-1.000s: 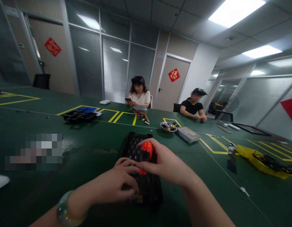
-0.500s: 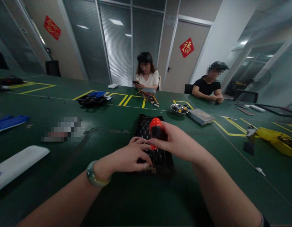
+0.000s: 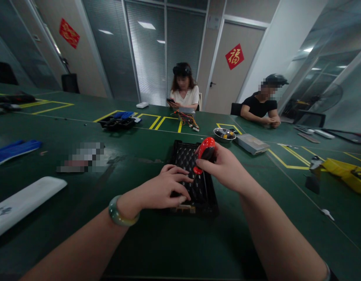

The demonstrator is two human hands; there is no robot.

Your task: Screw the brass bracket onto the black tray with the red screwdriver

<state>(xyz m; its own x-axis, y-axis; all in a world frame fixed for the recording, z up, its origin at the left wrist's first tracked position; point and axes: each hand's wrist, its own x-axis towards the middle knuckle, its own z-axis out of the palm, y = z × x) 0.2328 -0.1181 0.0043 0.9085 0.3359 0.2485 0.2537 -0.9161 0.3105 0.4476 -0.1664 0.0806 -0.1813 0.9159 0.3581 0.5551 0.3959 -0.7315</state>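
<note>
And there it was: the right hand [image 3: 224, 169] pinching a red-handled screwdriver [image 3: 206, 151], thumb and fingertips pressed together around the handle, the tool tilted over with its thin shaft angling down and to the left, right above a black diamond-textured panel [image 3: 184, 160]. Did the tip touch down? From this view you couldn't tell. On the other side, the left hand [image 3: 165, 187] lay open, fingers spread and curved over the near part of that same panel, a pale green bangle [image 3: 121, 212] around the wrist. A small tan strip [image 3: 183, 209] showed at the panel's near edge. The panel sat on a dark green work table [image 3: 139, 249] marked out with yellow tape lines. Out to the right, a steel bowl of small tools [image 3: 224, 134], a grey metal box [image 3: 252, 143], and farther along a yellow tray [image 3: 342, 175] holding dark cables. To the left, a white board [image 3: 25, 201] and a blue cloth [image 3: 16, 151]. Up the table, a black tray [image 3: 117, 123] and a bundle of colored wires [image 3: 186, 120], and beyond them two seated co-workers, one in a white top [image 3: 184, 97] holding a phone, the other in a black T-shirt [image 3: 259, 107] with hands together on the table.
</note>
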